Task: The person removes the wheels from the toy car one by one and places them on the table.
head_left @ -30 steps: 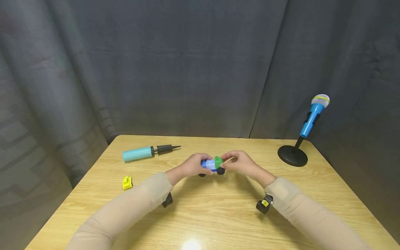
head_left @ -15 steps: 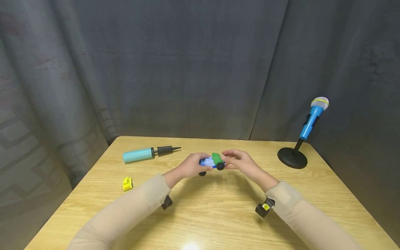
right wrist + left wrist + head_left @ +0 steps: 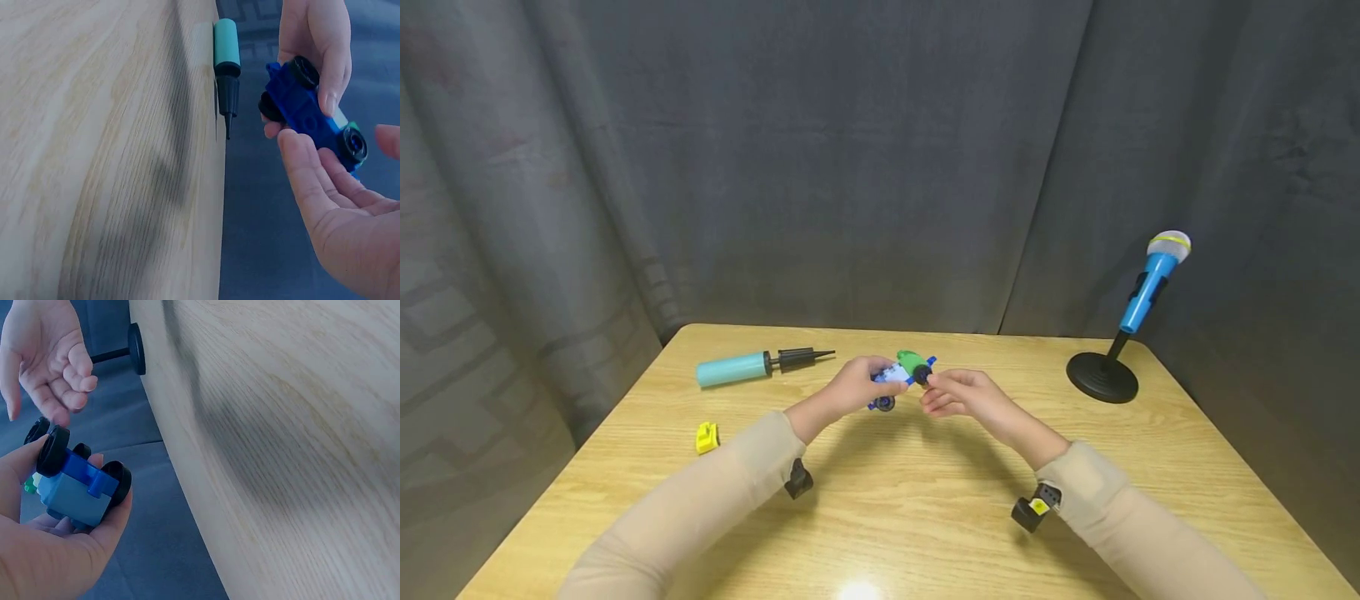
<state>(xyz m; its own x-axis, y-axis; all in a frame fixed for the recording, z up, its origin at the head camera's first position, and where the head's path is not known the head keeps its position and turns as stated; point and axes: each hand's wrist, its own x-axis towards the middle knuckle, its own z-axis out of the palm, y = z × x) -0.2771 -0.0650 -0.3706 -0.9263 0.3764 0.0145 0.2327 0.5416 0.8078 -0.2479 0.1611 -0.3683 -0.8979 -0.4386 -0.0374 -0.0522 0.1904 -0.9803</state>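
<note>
A toy car of building blocks [image 3: 892,374], with a blue chassis, light blue block, green front and black wheels, is held up above the table. My left hand [image 3: 848,388] grips it by the sides, thumb and fingers curled around the blocks. In the left wrist view its light blue end [image 3: 74,501] faces the camera. Its blue underside [image 3: 303,109] shows in the right wrist view, tilted. My right hand [image 3: 981,402] is beside the front wheel, fingers loosely bent and not wrapped around anything. Whether its fingertips touch the car, I cannot tell.
A turquoise hand pump [image 3: 734,370] lies at the table's back left. Nearer on the left sits a small yellow block piece [image 3: 707,437]. A blue toy microphone [image 3: 1145,292] stands on a black round base [image 3: 1102,377] at the back right. Grey curtains [image 3: 820,167] hang behind the table.
The car has been lifted and tilted, its green front turning upward and away in my left hand. My right fingers have shifted from the car's front end to lower beside its wheel.
</note>
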